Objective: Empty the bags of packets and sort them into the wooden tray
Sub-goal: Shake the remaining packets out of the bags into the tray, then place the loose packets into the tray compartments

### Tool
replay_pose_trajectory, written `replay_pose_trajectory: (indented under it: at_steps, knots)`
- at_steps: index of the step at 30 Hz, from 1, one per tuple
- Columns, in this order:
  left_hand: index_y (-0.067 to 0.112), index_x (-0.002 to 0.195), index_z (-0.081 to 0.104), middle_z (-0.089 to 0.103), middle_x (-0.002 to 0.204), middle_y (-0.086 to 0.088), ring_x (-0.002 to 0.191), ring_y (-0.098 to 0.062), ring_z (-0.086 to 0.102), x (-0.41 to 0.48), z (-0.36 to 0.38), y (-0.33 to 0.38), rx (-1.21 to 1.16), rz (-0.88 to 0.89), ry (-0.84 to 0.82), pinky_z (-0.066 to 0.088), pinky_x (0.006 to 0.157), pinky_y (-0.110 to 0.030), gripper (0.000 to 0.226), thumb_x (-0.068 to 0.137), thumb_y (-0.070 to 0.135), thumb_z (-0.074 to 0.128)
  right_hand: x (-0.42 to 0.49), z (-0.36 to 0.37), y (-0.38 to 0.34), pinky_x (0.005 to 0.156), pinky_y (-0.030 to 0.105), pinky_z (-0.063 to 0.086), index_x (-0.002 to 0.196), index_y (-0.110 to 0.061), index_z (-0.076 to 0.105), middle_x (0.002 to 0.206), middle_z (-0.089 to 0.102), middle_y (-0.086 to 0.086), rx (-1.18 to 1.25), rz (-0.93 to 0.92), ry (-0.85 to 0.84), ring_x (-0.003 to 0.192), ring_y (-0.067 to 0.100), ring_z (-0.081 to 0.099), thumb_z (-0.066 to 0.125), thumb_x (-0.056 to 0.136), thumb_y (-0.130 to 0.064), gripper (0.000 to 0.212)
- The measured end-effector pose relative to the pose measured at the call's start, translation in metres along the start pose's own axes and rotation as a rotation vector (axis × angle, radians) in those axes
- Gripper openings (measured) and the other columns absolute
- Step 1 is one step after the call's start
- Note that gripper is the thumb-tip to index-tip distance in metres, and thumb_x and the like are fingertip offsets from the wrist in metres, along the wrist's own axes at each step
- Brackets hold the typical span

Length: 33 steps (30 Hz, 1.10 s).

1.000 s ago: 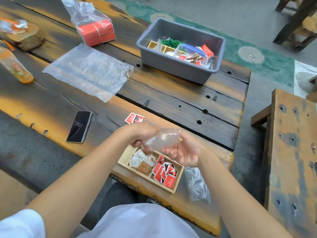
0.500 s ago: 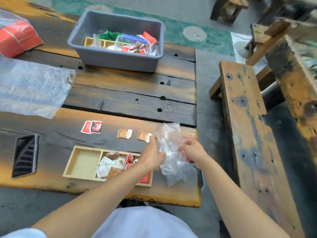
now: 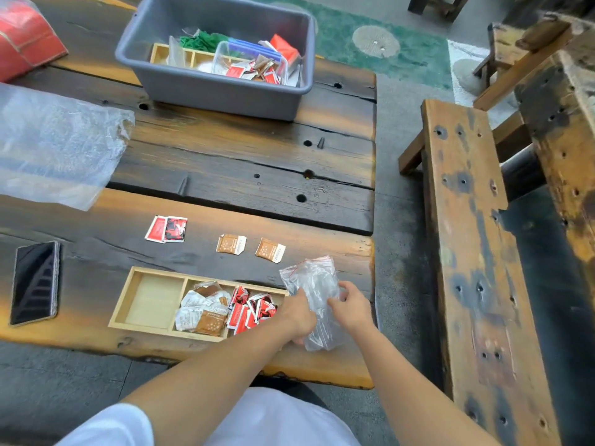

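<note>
The clear zip bag (image 3: 314, 294) lies on the surface just right of the wooden tray (image 3: 154, 300), long axis pointing away from the person — left hand (image 3: 297, 313) and right hand (image 3: 352, 305) both pinch it, while loose brown packets (image 3: 251, 246) wait just beyond.

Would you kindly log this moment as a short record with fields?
left hand: grips clear plastic zip bag
right hand: fingers on the same bag
three-compartment wooden tray: left empty, middle brown-and-white packets, right red packets
loose on dark wooden table: two red packets, two brown packets
</note>
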<state>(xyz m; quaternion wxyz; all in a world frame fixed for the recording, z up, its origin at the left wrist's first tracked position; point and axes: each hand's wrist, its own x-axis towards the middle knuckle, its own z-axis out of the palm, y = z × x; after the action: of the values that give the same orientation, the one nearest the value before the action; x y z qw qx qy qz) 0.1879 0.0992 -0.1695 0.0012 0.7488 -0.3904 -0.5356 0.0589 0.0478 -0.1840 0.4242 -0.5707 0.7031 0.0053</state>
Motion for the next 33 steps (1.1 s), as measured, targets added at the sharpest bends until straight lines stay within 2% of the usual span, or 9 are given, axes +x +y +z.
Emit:
replay_pose_trajectory:
  at_steps: [2, 4, 9, 12, 17, 22, 26, 30, 33]
  knots:
    - [0.012, 0.144, 0.029, 0.048, 0.131, -0.018, 0.078, -0.033, 0.073, -0.002, -0.005, 0.004, 0.041, -0.015, 0.005, 0.063, 0.063, -0.041, 0.055, 0.095, 0.027, 0.051, 0.001, -0.002, -0.005, 0.098, 0.041, 0.045, 0.137, -0.018, 0.050, 0.129, 0.055, 0.008, -0.035, -0.008, 0.069, 0.116, 0.027, 0.054, 0.062, 0.085, -0.027, 0.055]
    - [0.008, 0.129, 0.043, 0.056, 0.118, -0.017, 0.071, -0.033, 0.074, -0.007, -0.015, 0.010, 0.086, -0.009, 0.021, 0.062, 0.060, -0.040, 0.039, 0.094, 0.023, 0.052, 0.005, -0.006, -0.014, 0.106, 0.048, 0.040, 0.136, -0.018, 0.051, 0.134, 0.050, 0.008, -0.043, -0.018, 0.148, 0.125, 0.029, 0.047, 0.062, 0.084, -0.031, 0.055]
    - [0.007, 0.094, 0.063, 0.057, 0.078, -0.008, 0.057, -0.025, 0.067, -0.017, -0.050, 0.012, 0.119, 0.094, -0.033, 0.046, 0.043, -0.027, 0.019, 0.092, 0.023, 0.052, 0.017, -0.011, -0.056, 0.100, 0.036, 0.042, 0.122, -0.011, 0.059, 0.122, 0.058, 0.005, 0.024, -0.178, 0.235, 0.113, 0.022, 0.053, 0.060, 0.086, -0.020, 0.037]
    - [0.011, 0.075, 0.066, 0.061, 0.071, -0.005, 0.069, -0.025, 0.068, -0.014, -0.074, -0.001, 0.103, 0.131, 0.012, 0.048, 0.051, -0.027, 0.022, 0.089, 0.021, 0.053, 0.022, -0.005, -0.086, 0.091, 0.032, 0.044, 0.112, -0.011, 0.062, 0.108, 0.060, 0.003, 0.046, -0.271, 0.256, 0.103, 0.019, 0.054, 0.058, 0.087, -0.015, 0.026]
    - [0.011, 0.104, 0.070, 0.071, 0.099, -0.010, 0.100, -0.029, 0.066, 0.010, -0.114, -0.034, -0.011, 0.079, 0.315, 0.054, 0.086, -0.036, 0.024, 0.090, 0.024, 0.055, 0.033, 0.022, -0.125, 0.086, 0.033, 0.048, 0.112, -0.013, 0.064, 0.097, 0.064, 0.002, -0.019, -0.372, 0.098, 0.095, 0.021, 0.060, 0.061, 0.085, -0.014, 0.026]
    - [0.010, 0.137, 0.037, 0.040, 0.140, -0.013, 0.131, -0.033, 0.037, 0.036, -0.146, -0.078, 0.198, 0.021, 0.595, 0.041, 0.104, -0.045, 0.061, 0.089, 0.038, 0.063, 0.045, 0.052, -0.145, 0.093, 0.031, 0.046, 0.121, -0.014, 0.063, 0.108, 0.066, 0.006, -0.100, -0.372, -0.054, 0.105, 0.024, 0.060, 0.061, 0.088, -0.019, 0.033]
    - [0.010, 0.153, 0.008, 0.006, 0.161, -0.017, 0.149, -0.038, 0.002, 0.067, -0.171, -0.113, 0.396, 0.017, 0.508, 0.017, 0.121, -0.048, 0.116, 0.071, 0.054, 0.079, 0.060, 0.072, -0.151, 0.103, 0.033, 0.042, 0.129, -0.015, 0.059, 0.124, 0.061, 0.012, -0.220, -0.361, -0.129, 0.118, 0.028, 0.054, 0.061, 0.089, -0.016, 0.040]
    - [0.013, 0.156, -0.005, -0.008, 0.164, -0.014, 0.149, -0.038, -0.011, 0.094, -0.185, -0.132, 0.563, 0.094, 0.398, 0.010, 0.123, -0.046, 0.136, 0.063, 0.058, 0.083, 0.073, 0.086, -0.147, 0.107, 0.036, 0.037, 0.135, -0.018, 0.053, 0.131, 0.048, 0.009, -0.338, -0.358, -0.143, 0.125, 0.031, 0.042, 0.063, 0.087, -0.020, 0.049]
    - [0.012, 0.154, -0.016, -0.022, 0.161, -0.014, 0.146, -0.040, -0.021, 0.110, -0.187, -0.140, 0.660, 0.130, 0.323, 0.001, 0.121, -0.049, 0.147, 0.057, 0.071, 0.077, 0.077, 0.093, -0.140, 0.100, 0.038, 0.042, 0.128, -0.023, 0.053, 0.126, 0.043, 0.004, -0.455, -0.378, -0.066, 0.119, 0.028, 0.038, 0.068, 0.084, -0.020, 0.047]
